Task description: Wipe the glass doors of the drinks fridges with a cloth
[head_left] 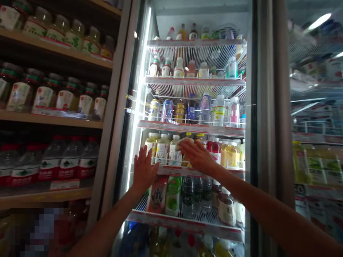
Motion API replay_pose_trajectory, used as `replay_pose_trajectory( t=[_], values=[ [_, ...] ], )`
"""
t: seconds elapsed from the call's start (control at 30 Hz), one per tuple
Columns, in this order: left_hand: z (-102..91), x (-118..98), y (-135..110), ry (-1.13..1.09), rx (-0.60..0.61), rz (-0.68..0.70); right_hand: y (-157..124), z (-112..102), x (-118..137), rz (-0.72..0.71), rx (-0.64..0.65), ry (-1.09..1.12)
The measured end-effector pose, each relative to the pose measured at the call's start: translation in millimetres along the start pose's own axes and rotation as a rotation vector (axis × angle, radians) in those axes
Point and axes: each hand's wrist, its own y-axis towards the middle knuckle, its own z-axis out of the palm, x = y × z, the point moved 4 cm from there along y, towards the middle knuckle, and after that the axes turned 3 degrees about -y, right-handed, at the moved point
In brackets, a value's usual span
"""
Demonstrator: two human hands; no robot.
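My left hand [144,170] is raised in front of the lit drinks cooler, open, with its fingers spread and nothing in it. Its fingertips overlap the clear bottle with a white label [162,150] on the middle shelf. Further right, my right hand [199,157] is stretched out flat, slightly blurred, and hides some yellow-capped bottles [188,135]. A pale patch shows at its fingertips, too blurred to make out. Faint reflections suggest glass before the shelves; whether either hand touches it I cannot tell. A red drink bottle [213,148] stands just right of my right hand.
Below my hands, a shelf holds a pink carton [157,194], a green bottle [173,195] and dark water bottles [188,196]. Wooden shelves [53,121] with jars and red-labelled bottles [70,159] stand left. A metal door frame [272,107] borders another cooler at right.
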Motion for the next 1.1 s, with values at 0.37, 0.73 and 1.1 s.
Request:
replay_pose_trajectory(
  t=[0.37, 0.73, 1.1],
  values=[
    [-8.0, 32.7, 5.3, 0.033, 0.054, -0.081, 44.9, 13.1, 5.4, -0.021, -0.035, 0.046],
    [-22.8, 67.3, 1.5, 0.073, 0.102, -0.158, 89.8, 26.8, 38.6, 0.000, 0.002, 0.095],
    [-50.9, 98.9, -10.7, 0.161, 0.110, -0.144, 138.7, 45.6, 81.5, -0.020, -0.021, 0.175]
  ],
)
